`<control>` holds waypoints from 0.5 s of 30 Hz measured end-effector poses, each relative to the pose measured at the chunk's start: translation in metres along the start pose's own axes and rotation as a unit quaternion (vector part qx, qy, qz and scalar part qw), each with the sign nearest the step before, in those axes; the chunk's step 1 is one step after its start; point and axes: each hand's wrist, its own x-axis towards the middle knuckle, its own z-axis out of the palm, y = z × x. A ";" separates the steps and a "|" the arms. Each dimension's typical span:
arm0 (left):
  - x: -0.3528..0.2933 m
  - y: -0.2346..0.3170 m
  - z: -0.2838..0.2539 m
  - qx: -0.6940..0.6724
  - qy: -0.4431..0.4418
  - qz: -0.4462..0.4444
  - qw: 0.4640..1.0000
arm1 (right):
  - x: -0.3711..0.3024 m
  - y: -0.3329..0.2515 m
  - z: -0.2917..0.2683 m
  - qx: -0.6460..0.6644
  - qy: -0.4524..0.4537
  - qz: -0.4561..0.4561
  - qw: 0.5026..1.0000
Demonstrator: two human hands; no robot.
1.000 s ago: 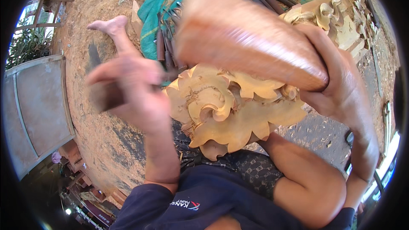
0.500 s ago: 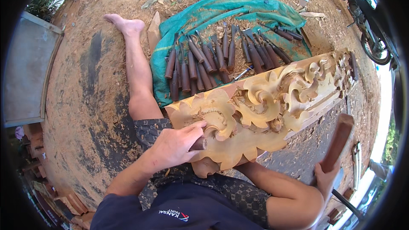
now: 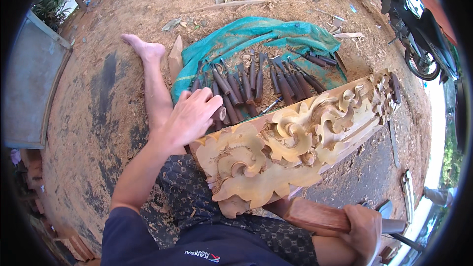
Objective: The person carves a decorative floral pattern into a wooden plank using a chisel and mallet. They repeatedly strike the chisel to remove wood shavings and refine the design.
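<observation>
Over the left end of a row of chisels, my left hand (image 3: pixel 189 116) is closed round a chisel (image 3: pixel 221 113). The round butt of its dark wooden handle shows past the fingers; the blade is hidden behind the hand. My right hand (image 3: pixel 363 229) grips a brown wooden mallet (image 3: pixel 315 216), a thick squared block held low over my right leg. A pale carved wooden panel (image 3: pixel 268 189) with scrolls and leaf shapes in relief lies slantwise before me, its near end by my lap. Several dark-handled chisels (image 3: pixel 258 81) lie just beyond its far edge.
The chisels rest on a crumpled green tarp (image 3: pixel 256 28). Wood shavings litter the ground around my stretched left leg (image 3: pixel 155 81). A blue-white pen (image 3: pixel 272 105) lies by the panel. A motorbike (image 3: pixel 419 44) stands far right; a grey board (image 3: pixel 37 81) stands at left.
My left hand has moved from the panel's near end up to the chisels, with the chisel in it. My right hand has brought the mallet down and leftward, from upright to nearly level.
</observation>
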 end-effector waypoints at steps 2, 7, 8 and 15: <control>0.027 -0.027 0.029 0.099 -0.061 0.055 0.992 | 0.006 0.000 -0.006 -0.014 -0.061 -0.007 0.998; 0.074 -0.050 0.090 0.143 -0.127 0.146 0.971 | 0.024 -0.012 -0.025 0.029 -0.135 0.019 0.990; 0.082 -0.050 0.098 0.137 -0.131 0.161 0.969 | 0.026 -0.008 -0.021 0.040 -0.139 0.025 0.989; 0.113 -0.036 0.141 0.106 0.000 0.117 0.987 | 0.029 0.008 -0.007 0.045 -0.084 0.043 0.995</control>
